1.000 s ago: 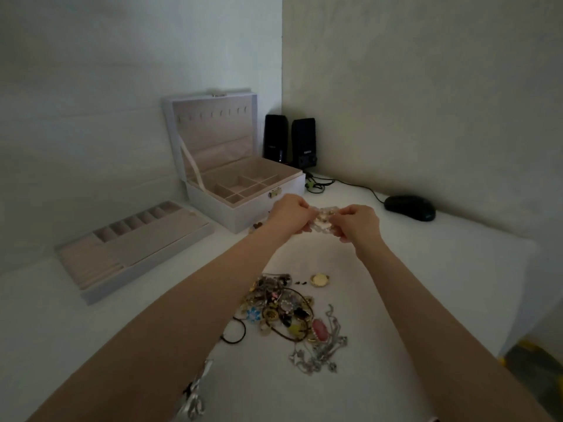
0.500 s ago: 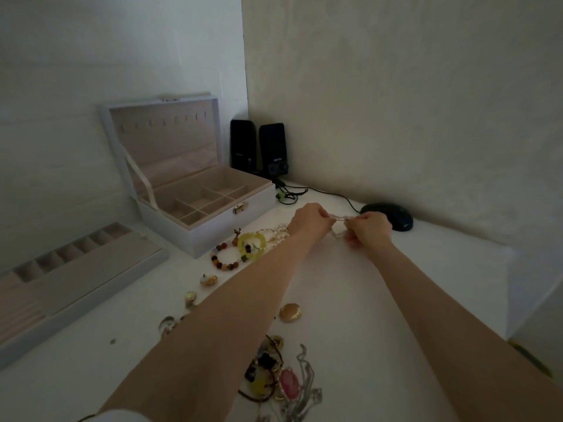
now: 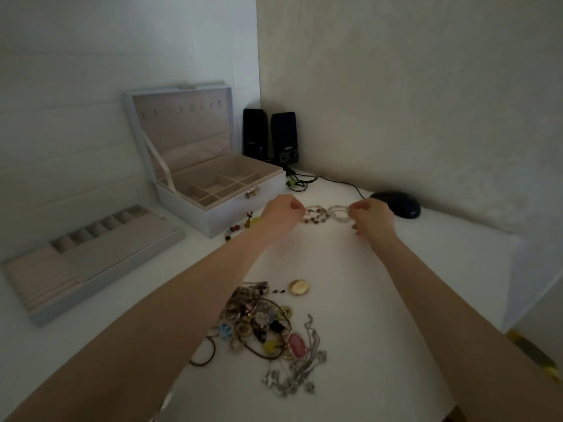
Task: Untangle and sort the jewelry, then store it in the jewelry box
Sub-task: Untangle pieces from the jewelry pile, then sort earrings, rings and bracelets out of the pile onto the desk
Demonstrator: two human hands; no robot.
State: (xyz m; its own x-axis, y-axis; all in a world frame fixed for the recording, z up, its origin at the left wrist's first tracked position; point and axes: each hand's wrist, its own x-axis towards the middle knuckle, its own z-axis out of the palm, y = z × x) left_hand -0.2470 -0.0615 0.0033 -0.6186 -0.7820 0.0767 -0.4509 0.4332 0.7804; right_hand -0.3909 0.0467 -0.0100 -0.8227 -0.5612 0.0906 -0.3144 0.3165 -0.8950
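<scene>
1. White tabletop (image 3: 341,269), set into a corner of two pale walls; the light is dim.
2. Two bracelets are stretched between the hands at the far centre of the tabletop. A beaded bracelet (image 3: 315,215) with brownish and pale beads is on the left and a clear bracelet (image 3: 339,213) on the right. They touch in the middle; whether they are linked cannot be told.
3. Left hand (image 3: 281,213): fingers curled, pinching the left end of the beaded bracelet.
4. Right hand (image 3: 370,217): fingers curled, thumb and forefinger pinching the right end of the clear bracelet.
5. Jewelry box (image 3: 213,208): white, lid raised, standing just left of the left hand. It has a beige lining, divided compartments and a metal clasp on the front wall.
6. Dark beads (image 3: 233,229) and a yellow-green piece (image 3: 255,221) lie in front of the box, partly hidden by the left forearm.
7. Tray (image 3: 91,260): beige-lined with slots and ring rolls, lying on the tabletop left of the box.
8. Jewelry pile (image 3: 259,318): tangled, near centre, between the two forearms. A pink pendant (image 3: 296,345) and a silver chain (image 3: 292,373) lie at its near right edge.
9. Gold oval piece (image 3: 298,287): just beyond the pile, apart from it.
10. Two black speakers (image 3: 269,135) stand in the far corner. A black mouse (image 3: 396,204) lies just right of the right hand.
</scene>
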